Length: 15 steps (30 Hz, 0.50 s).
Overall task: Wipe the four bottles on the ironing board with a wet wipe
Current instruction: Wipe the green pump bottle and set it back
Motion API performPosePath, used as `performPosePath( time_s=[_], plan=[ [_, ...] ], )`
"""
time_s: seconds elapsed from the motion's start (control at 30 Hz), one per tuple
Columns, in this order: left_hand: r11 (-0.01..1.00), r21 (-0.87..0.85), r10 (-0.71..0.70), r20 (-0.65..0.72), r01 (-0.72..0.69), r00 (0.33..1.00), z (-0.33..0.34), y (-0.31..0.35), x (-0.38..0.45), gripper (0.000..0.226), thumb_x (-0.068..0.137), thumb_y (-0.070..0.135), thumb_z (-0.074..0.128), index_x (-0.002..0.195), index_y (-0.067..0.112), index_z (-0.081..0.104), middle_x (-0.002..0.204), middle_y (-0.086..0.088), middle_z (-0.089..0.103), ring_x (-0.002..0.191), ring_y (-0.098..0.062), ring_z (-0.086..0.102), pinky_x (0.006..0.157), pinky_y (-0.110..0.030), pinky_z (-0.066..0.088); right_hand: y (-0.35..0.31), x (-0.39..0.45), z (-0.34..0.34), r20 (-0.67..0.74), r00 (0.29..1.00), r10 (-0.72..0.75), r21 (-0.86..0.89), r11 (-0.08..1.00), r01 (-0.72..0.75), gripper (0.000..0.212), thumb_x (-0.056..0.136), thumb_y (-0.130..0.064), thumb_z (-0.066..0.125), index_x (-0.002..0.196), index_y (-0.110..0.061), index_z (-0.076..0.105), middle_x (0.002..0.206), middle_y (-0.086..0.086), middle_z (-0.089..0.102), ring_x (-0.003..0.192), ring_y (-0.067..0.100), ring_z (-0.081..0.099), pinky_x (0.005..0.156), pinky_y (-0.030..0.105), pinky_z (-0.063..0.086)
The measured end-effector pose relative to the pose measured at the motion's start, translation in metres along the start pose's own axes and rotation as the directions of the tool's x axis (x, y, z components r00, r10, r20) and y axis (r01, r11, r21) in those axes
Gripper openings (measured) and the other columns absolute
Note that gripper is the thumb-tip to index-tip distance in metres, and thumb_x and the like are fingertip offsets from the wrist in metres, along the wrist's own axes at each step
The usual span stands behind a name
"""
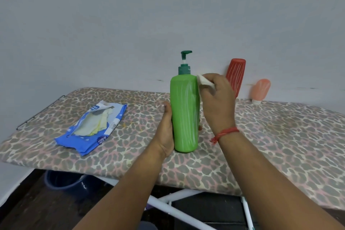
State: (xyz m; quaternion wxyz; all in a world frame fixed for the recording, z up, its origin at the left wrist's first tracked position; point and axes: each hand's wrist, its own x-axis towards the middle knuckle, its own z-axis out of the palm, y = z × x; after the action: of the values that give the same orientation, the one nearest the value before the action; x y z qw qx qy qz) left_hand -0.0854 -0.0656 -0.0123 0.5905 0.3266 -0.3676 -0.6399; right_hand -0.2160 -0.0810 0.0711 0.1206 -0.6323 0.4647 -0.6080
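Head | green bottle (184, 114) upright between hands | wipe (204, 80) at shoulder

A: What's hidden on the green pump bottle (184, 114)?
B: Its far side, and the strip at 9 o'clock under the left hand (165, 129); that hand's fingers wrap out of sight behind it, with only one tip showing at the bottle's 3 o'clock.

A: And the wet wipe (204, 81)?
B: Mostly tucked inside the right hand (217, 99); just a white corner shows.

A: The red bottle (235, 76)?
B: Its lower part is behind that hand, so I cannot tell how it rests.

A: The ironing board (280, 136)?
B: It's cut off at 3 o'clock, and its white legs (168, 209) at 6 o'clock. Only two letters of the lower print on the wipes pack (93, 129) can be read, and a fourth bottle is nowhere in view
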Motion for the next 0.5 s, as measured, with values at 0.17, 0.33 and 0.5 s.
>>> performPosePath(
  time_s=[0.17, 0.33, 0.5],
  plan=[
    [0.999, -0.048, 0.011, -0.016, -0.012, 1.000, 0.001, 0.000, 0.000, 0.073, 0.096, 0.075, 0.025, 0.115, 0.029, 0.077, 0.115, -0.010, 0.076, 0.104, -0.024, 0.074, 0.082, -0.038, 0.060, -0.004, -0.015, -0.003, 0.248, 0.949, -0.193, -0.144, 0.962, 0.233, 0.034, 0.097, -0.017, 0.054, 0.129, -0.007, 0.060, 0.114, 0.006, 0.054, 0.107, 0.018, 0.050, 0.092, 0.026, 0.041],
    [0.999, -0.037, 0.011, 0.035, -0.010, 0.999, -0.002, 0.001, 0.002, 0.077, 0.094, 0.080, 0.022, 0.118, 0.028, 0.076, 0.113, -0.012, 0.076, 0.100, -0.027, 0.074, 0.082, -0.044, 0.059, -0.013, -0.016, -0.005, 0.367, 0.911, -0.189, -0.114, 0.963, 0.246, 0.050, 0.103, -0.041, 0.036, 0.127, -0.007, 0.062, 0.119, 0.005, 0.051, 0.112, 0.020, 0.049, 0.095, 0.035, 0.045],
    [0.999, 0.017, 0.033, 0.026, -0.034, 0.999, 0.002, 0.002, 0.001, 0.076, 0.094, 0.078, 0.023, 0.108, 0.028, 0.079, 0.102, -0.010, 0.078, 0.090, -0.024, 0.075, 0.078, -0.042, 0.061, -0.015, -0.011, 0.004, 0.202, 0.948, -0.247, -0.243, 0.925, 0.293, 0.011, 0.091, -0.001, 0.058, 0.099, -0.006, 0.066, 0.104, 0.006, 0.058, 0.095, 0.023, 0.055, 0.080, 0.035, 0.049]
  ],
)
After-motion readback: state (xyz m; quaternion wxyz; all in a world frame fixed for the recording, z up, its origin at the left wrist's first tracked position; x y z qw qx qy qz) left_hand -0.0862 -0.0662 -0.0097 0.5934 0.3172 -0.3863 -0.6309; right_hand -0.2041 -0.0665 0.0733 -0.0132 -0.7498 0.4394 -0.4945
